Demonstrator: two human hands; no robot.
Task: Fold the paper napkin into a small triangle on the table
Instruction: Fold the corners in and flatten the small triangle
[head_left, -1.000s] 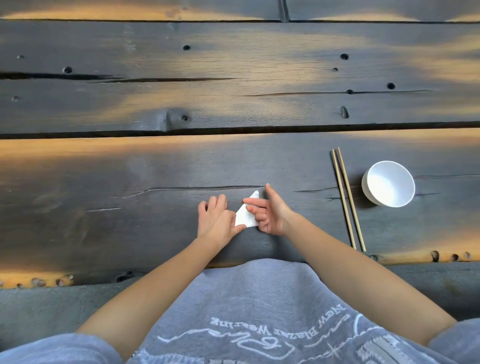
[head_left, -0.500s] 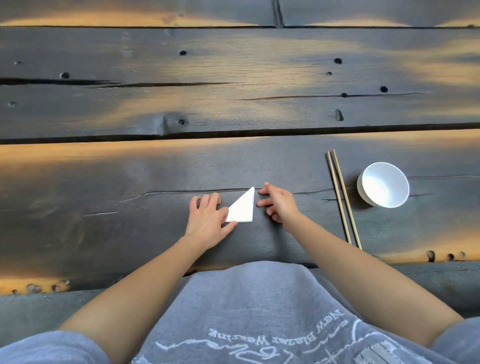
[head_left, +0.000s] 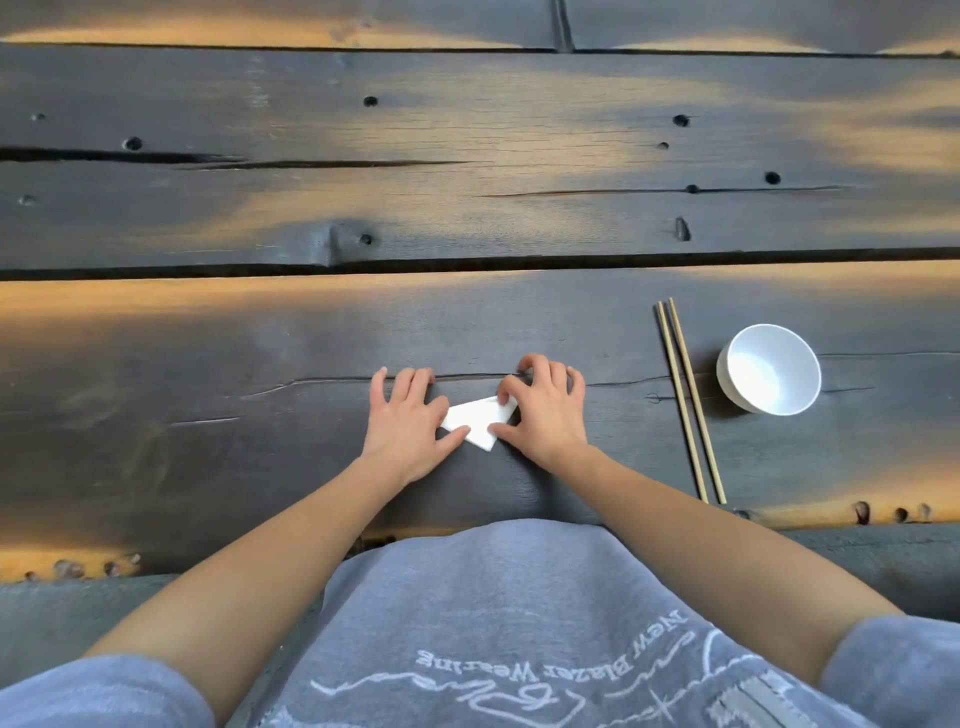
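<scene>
A small white folded paper napkin (head_left: 478, 420) lies flat on the dark wooden table (head_left: 260, 395), near the front edge. My left hand (head_left: 405, 415) rests on the table at its left, fingers spread, thumb pressing the napkin's lower left edge. My right hand (head_left: 543, 408) lies over its right corner, with thumb and forefinger touching the paper. Both hands hide parts of the napkin's outline.
A pair of wooden chopsticks (head_left: 688, 400) lies lengthwise to the right of my hands. Further right stands an empty white bowl (head_left: 769, 368), tilted a little. Long cracks and gaps run across the table planks.
The napkin has turned from standing as an upright triangle to lying slanted. My right hand has come back onto its right corner, and my left thumb has slid onto it.
</scene>
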